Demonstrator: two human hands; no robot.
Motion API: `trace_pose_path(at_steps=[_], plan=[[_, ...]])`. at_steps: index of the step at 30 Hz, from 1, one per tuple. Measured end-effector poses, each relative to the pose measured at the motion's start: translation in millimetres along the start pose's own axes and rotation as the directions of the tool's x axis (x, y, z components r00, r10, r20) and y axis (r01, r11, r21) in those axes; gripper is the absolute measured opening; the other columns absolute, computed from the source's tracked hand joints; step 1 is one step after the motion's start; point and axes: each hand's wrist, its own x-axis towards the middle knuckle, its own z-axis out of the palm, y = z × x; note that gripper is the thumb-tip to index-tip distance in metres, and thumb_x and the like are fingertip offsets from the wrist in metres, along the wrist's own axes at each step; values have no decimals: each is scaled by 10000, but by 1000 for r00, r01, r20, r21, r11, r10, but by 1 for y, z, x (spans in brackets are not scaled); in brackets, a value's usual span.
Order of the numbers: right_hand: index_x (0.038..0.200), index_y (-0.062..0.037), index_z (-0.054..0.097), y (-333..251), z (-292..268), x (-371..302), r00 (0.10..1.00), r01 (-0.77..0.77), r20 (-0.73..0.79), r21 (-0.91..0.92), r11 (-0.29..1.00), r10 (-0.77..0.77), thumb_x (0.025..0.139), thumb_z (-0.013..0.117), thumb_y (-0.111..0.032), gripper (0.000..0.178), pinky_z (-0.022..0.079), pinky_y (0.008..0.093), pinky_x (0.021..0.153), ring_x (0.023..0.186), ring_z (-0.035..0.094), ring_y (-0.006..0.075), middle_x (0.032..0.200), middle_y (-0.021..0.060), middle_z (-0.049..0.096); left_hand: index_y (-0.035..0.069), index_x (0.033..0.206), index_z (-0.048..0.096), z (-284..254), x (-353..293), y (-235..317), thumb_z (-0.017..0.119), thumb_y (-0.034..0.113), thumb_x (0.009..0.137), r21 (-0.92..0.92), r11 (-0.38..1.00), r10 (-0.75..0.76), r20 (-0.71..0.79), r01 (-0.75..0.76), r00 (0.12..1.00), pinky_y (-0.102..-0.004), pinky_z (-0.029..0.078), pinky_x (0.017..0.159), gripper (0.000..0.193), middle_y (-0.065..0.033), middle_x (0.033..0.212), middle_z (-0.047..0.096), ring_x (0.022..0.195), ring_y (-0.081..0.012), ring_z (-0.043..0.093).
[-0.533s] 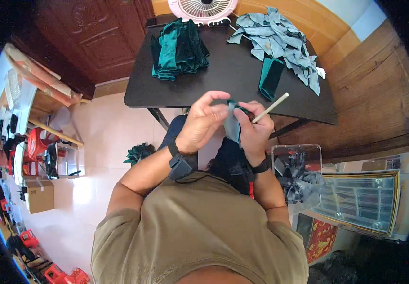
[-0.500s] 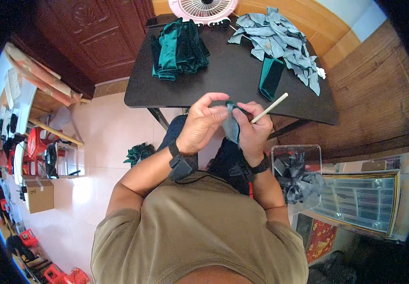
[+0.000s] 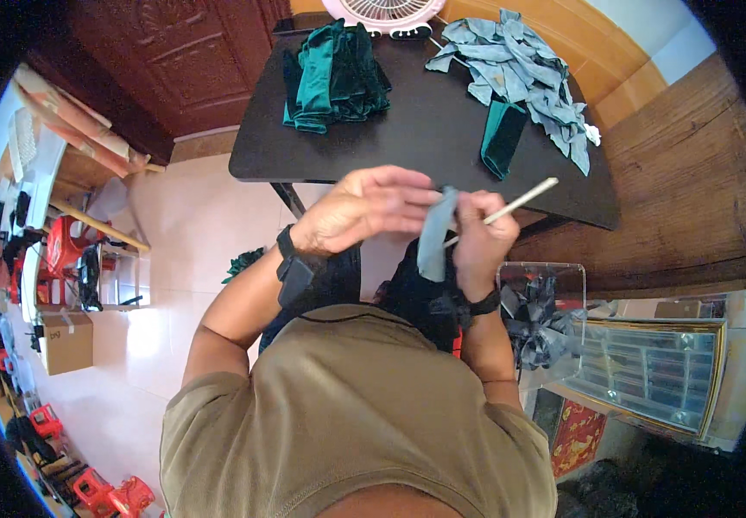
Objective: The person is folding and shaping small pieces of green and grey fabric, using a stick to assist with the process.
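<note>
My right hand (image 3: 482, 237) is closed around a thin pale stick (image 3: 525, 200) that slants up to the right. A narrow grey-blue fabric piece (image 3: 433, 246) hangs beside its fingers, seemingly pinched there as well. My left hand (image 3: 377, 207) has its fingers stretched out toward the fabric. Its fingertips come close to the top of the piece; whether they touch cannot be told. A folded dark green velvet piece (image 3: 502, 142) lies on the table just beyond my right hand.
The dark table (image 3: 256, 160) carries a stack of green velvet pieces (image 3: 338, 78), a heap of grey-blue fabric pieces (image 3: 520, 69) and a pink fan (image 3: 382, 10). A clear bin (image 3: 582, 276) with dark fabric stands at my right. Green fabric (image 3: 243, 263) lies low at my left.
My left hand has moved left and its fingers have straightened from a pinch. My right hand has shifted right with the stick and the grey-blue piece, and the view has moved slightly.
</note>
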Motion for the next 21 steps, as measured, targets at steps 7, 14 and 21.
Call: trace_pose_path(at_steps=[7,14,21], plan=[[735,-32,567,-5,4,13,985,80,-138,-161,984,-103,804,635,-33,98,351,179,475,527,445,30,651,-24,536,8,1310,316,1,4,-30,667,234,800,417,908,33,-152,34,988,-355,342,985,659,-124,1263,432,1174,-199,414],[770,-38,601,-26,-41,18,981,-196,16,73,978,195,777,654,-30,55,336,170,476,542,451,31,632,-42,527,37,811,573,-20,-14,-11,587,247,869,23,1000,26,-284,-20,958,-231,355,445,218,17,590,489,468,-51,390],[815,-3,637,-34,-60,19,930,-83,321,-284,955,176,733,685,-52,107,376,197,542,598,480,47,723,-4,571,28,764,564,-7,-9,1,544,128,856,2,1000,9,-396,-9,918,-268,353,459,137,23,503,398,429,-88,364]])
